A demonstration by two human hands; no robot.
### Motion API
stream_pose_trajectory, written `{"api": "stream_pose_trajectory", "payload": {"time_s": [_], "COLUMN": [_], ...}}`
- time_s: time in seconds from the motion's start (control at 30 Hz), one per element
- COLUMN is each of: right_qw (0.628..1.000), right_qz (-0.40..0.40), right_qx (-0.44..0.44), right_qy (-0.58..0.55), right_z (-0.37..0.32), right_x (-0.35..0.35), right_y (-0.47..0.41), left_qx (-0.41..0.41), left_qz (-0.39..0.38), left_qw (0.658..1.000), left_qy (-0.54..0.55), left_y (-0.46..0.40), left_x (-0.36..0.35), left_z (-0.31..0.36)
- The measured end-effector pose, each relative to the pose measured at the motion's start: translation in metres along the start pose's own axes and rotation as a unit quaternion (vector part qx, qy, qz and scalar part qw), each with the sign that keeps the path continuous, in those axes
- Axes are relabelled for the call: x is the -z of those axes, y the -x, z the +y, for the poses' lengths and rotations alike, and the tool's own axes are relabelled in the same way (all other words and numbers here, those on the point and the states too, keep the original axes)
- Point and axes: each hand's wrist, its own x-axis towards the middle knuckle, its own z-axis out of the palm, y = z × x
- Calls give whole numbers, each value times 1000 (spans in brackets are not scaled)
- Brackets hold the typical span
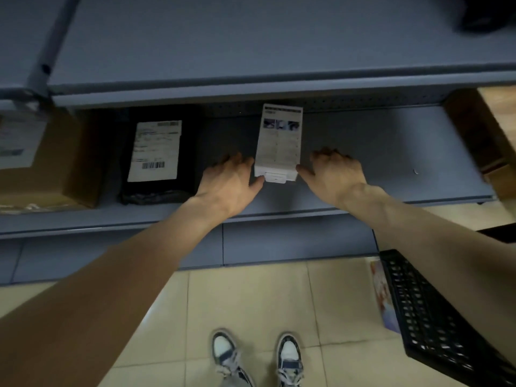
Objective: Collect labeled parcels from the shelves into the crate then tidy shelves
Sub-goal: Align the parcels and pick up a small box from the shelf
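My left hand (229,182) and right hand (333,174) flank a white printed box (279,143) lying on the lower grey shelf (377,152), thumbs touching its near corners, fingers spread and relaxed. To its left lies a black parcel (156,155) bearing a shipping label, then a cardboard box (42,157). The black crate (435,317) stands on the tiled floor at my right.
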Motion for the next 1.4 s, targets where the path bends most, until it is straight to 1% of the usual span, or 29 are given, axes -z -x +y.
{"api": "stream_pose_trajectory", "payload": {"time_s": [0.27, 0.4, 0.53, 0.63, 0.73, 0.87, 0.97, 1.07, 1.2, 1.3, 1.4], "right_qw": [993, 965, 937, 917, 903, 903, 892, 864, 820, 808, 809], "right_qz": [-47, -84, -100, -88, -71, -57, -60, -54, -37, -12, 10], "right_qx": [-31, -68, -86, -106, -134, -151, -155, -170, -179, -178, -166], "right_qy": [-105, -239, -322, -374, -403, -399, -420, -471, -542, -562, -563], "right_z": [1, 2, -3, 0, 11, 27, 31, 26, 14, 4, -5], "right_x": [-30, -44, -47, -44, -46, -52, -52, -48, -45, -39, -32], "right_y": [-16, -24, -21, -9, 13, 43, 52, 53, 52, 49, 42], "left_qx": [33, 47, 39, 31, 14, -7, -5, 20, 53, 59, 72], "left_qz": [-1, -10, -6, 2, 11, 7, 15, 34, 61, 65, 59], "left_qw": [999, 998, 999, 999, 999, 999, 998, 994, 992, 986, 966], "left_qy": [31, 28, 27, 32, 43, 42, 69, 104, 95, 143, 241], "left_y": [-24, -27, -22, -11, 6, 32, 37, 36, 39, 38, 34], "left_x": [-27, -35, -41, -44, -53, -70, -76, -77, -74, -71, -66], "left_z": [17, 25, 32, 43, 58, 76, 79, 77, 69, 58, 49]}}
